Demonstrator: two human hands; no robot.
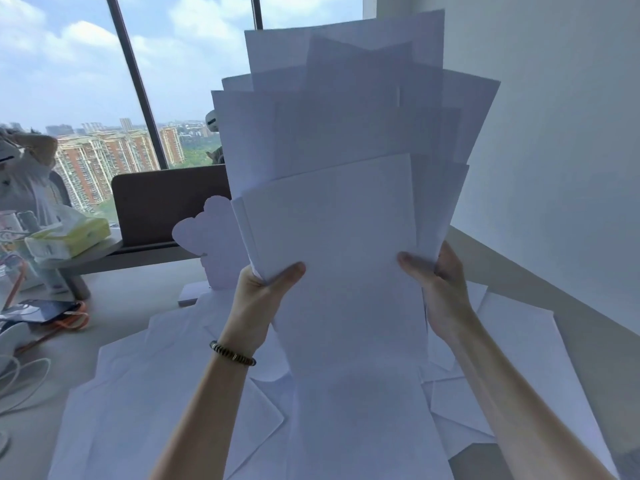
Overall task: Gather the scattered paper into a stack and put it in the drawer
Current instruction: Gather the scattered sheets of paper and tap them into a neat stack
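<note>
Paper sheets [332, 410] lie loose and overlapping across the desk [121, 306], spread beneath and to both sides of the bundle [346, 161] held upright above them, which I take as the landmark. That bundle is a ragged fan of white sheets, tops splayed at different heights and angles, bottoms pinched together. At the bundle's lower left edge the left hand [258, 299] grips it, thumb across the front sheet; at its lower right edge the right hand [441, 292] grips likewise, thumb in front, fingers behind. Left of the bundle sits a tissue pack [69, 237]. No drawer is in view. Judging by this, gathering is partway done: the bundle likely needs squaring by tapping its edges on the desk, then the remaining loose sheets need collecting.
</note>
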